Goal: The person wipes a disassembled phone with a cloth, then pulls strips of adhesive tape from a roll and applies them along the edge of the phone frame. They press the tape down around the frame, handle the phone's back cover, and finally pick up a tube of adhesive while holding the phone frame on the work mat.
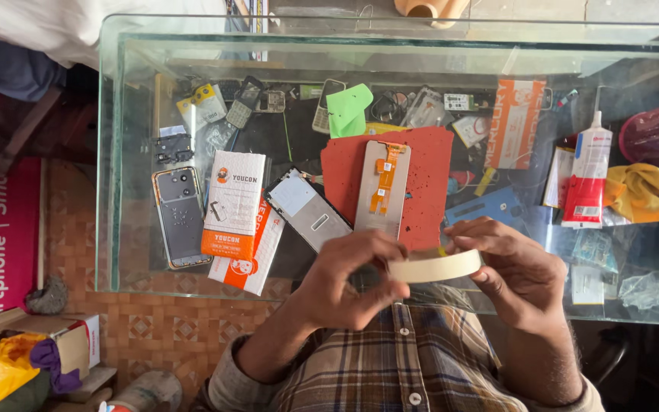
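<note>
Cream tape, a flat roll [435,266], sits between your two hands just nearer you than the red mat [429,191]. Your right hand [514,268] curls around the roll's far and right side, its grip clenched on the rim; your left hand [348,278] pinches at the roll's left edge with thumb and fingertips, closed on the tape. You look to be picking for the loose end, so the next move calls for a nail under the edge and a steady pull while the right hand keeps the roll from turning. The roll lies nearly flat, its broad face up and tilted slightly toward you, its longest span running left to right. On the red mat, beyond the roll, a phone screen panel [381,189] lies face down, its long axis pointing away from you, an orange flex strip along it. Right of the mat stands a white glue bottle [588,179] on the glass table [116,191].
</note>
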Demonstrator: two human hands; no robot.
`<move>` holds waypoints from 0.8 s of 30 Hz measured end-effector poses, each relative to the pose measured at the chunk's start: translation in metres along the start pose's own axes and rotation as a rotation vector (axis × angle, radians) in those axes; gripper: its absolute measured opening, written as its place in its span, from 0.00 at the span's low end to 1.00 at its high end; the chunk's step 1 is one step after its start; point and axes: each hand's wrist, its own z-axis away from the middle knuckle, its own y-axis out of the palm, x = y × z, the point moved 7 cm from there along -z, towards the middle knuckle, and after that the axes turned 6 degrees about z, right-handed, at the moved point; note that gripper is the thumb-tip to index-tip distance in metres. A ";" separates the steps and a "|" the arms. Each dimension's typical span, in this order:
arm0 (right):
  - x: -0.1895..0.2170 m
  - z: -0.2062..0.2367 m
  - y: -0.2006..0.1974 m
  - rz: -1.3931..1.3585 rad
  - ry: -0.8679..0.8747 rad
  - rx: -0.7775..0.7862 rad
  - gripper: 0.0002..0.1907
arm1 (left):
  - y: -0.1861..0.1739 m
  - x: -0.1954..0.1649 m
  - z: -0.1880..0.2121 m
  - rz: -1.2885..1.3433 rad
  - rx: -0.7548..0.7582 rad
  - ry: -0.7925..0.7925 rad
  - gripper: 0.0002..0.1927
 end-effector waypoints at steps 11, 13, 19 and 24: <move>-0.016 -0.010 0.004 -0.059 0.016 -0.022 0.22 | 0.026 0.024 0.002 0.389 0.143 -0.047 0.09; -0.022 -0.010 0.004 -0.084 0.034 -0.041 0.18 | 0.028 0.025 0.001 0.492 0.157 -0.069 0.09; -0.014 -0.012 0.008 0.492 -0.075 -0.009 0.25 | 0.028 0.025 -0.003 0.271 0.073 -0.087 0.15; 0.008 -0.022 0.023 0.621 -0.182 -0.074 0.26 | 0.040 0.039 0.004 0.331 -0.001 -0.286 0.13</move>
